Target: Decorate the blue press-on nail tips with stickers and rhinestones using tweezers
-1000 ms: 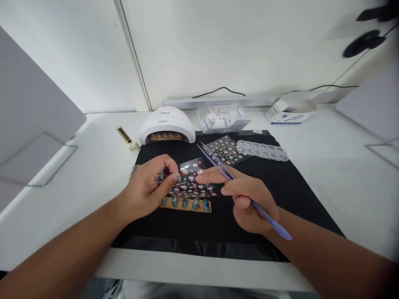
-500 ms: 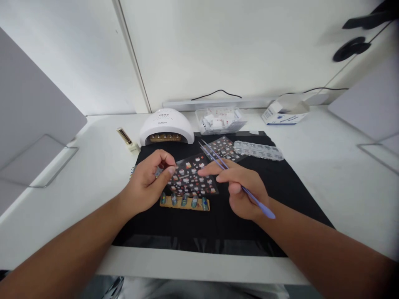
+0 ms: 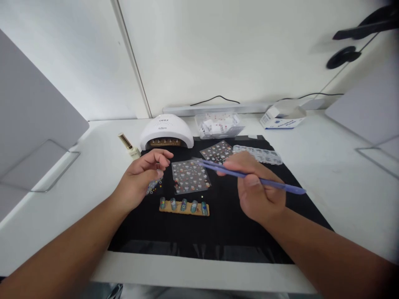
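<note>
My right hand (image 3: 260, 187) grips slim purple tweezers (image 3: 268, 181), their tips pointing left above a clear sheet of small cartoon nail stickers (image 3: 191, 177). Left of that sheet hovers my left hand (image 3: 141, 174), fingers loosely curled and apart from the thumb, with nothing visible in them. Partly behind it lies another sticker sheet (image 3: 153, 187) with small coloured shapes. In front, a tan strip (image 3: 178, 209) carries several blue-green decorated false nails (image 3: 183, 205). One tiny pale bit (image 3: 202, 197) rests on the black mat (image 3: 224, 232) just beyond the strip's right end.
At the back stand a white nail lamp (image 3: 168, 129), a clear tub of packets (image 3: 218, 124) and an opened white box (image 3: 282, 116). A gold-capped bottle (image 3: 128, 145) is at left. A third sticker sheet (image 3: 215, 151) and a clear compartment case (image 3: 258, 154) lie behind my right hand.
The sticker sheet has gone from my left hand down onto the mat. My left fingers have parted. My right hand has shifted right and turned the tweezers nearly level, tips leftward.
</note>
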Action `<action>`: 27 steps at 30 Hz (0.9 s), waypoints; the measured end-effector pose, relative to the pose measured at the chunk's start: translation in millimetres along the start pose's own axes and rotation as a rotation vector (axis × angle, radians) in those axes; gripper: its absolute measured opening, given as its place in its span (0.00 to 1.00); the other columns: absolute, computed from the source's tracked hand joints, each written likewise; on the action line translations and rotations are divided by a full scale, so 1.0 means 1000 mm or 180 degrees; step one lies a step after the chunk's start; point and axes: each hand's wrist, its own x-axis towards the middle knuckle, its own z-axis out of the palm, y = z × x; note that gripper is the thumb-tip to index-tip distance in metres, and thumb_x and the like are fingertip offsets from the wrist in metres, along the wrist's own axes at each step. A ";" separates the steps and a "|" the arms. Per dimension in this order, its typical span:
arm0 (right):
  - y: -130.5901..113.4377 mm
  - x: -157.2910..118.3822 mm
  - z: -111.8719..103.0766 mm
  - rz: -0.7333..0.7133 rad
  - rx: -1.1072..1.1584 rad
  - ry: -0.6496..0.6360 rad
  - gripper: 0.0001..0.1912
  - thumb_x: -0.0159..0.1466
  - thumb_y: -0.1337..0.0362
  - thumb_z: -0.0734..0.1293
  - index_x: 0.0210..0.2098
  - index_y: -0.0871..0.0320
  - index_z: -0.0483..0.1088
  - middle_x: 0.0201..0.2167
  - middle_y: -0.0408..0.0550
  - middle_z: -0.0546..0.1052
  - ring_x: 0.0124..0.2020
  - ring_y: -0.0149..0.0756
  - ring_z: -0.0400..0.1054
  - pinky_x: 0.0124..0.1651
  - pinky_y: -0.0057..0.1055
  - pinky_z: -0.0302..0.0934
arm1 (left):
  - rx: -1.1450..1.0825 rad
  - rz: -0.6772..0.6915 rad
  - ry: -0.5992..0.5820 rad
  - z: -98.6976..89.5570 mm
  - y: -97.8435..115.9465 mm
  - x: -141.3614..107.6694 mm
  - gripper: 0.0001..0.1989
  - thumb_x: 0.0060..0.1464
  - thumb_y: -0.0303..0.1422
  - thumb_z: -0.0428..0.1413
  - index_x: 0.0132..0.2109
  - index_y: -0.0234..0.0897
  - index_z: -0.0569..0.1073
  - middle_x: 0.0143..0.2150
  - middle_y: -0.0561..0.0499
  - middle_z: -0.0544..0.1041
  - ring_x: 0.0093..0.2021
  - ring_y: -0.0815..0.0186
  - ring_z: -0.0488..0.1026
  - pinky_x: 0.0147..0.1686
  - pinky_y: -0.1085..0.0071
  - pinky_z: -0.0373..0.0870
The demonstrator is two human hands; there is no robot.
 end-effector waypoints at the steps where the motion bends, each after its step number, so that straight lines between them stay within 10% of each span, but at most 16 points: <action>1: -0.003 -0.001 0.002 -0.0028 0.0158 -0.0042 0.16 0.69 0.60 0.58 0.48 0.49 0.76 0.32 0.47 0.78 0.34 0.41 0.72 0.39 0.45 0.66 | -0.0005 -0.0022 -0.0073 0.000 0.002 -0.001 0.07 0.48 0.23 0.55 0.35 0.39 0.74 0.51 0.51 0.72 0.49 0.64 0.66 0.48 0.69 0.61; 9: -0.016 0.001 0.002 -0.0194 0.0331 -0.0736 0.16 0.66 0.67 0.61 0.51 0.56 0.74 0.34 0.51 0.79 0.36 0.41 0.71 0.40 0.44 0.66 | 0.0373 -0.0122 -0.0672 0.004 0.010 -0.007 0.07 0.46 0.28 0.53 0.35 0.38 0.71 0.55 0.47 0.71 0.59 0.54 0.63 0.55 0.61 0.60; 27: -0.017 -0.003 0.002 -0.0043 0.0448 -0.0762 0.16 0.64 0.71 0.61 0.49 0.57 0.75 0.35 0.51 0.76 0.36 0.39 0.71 0.36 0.39 0.66 | 0.0810 -0.0175 -0.0889 0.005 0.012 -0.010 0.08 0.47 0.28 0.52 0.37 0.39 0.69 0.58 0.46 0.70 0.61 0.51 0.62 0.58 0.54 0.60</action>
